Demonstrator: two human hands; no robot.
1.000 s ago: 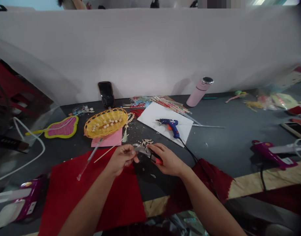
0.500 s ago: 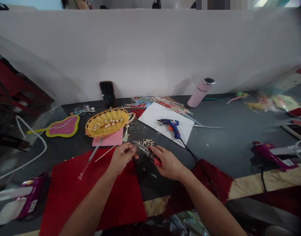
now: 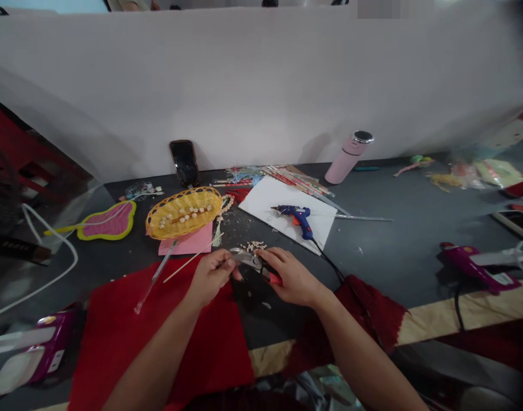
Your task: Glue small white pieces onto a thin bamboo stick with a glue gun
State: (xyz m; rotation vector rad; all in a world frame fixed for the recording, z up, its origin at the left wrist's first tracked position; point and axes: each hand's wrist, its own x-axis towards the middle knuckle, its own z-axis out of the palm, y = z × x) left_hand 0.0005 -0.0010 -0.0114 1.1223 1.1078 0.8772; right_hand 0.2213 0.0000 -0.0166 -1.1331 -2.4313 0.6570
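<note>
One hand pinched, right hand gripping cutters

So the hand cutters have a silvery, slightly curved metal head and red grips, mostly buried in the right hand. They're tilted, head pointing left and a bit away, right up by the pinched left hand, just this side of some little pale bits on the worktop. Can't tell whether the blades are parted.
</note>
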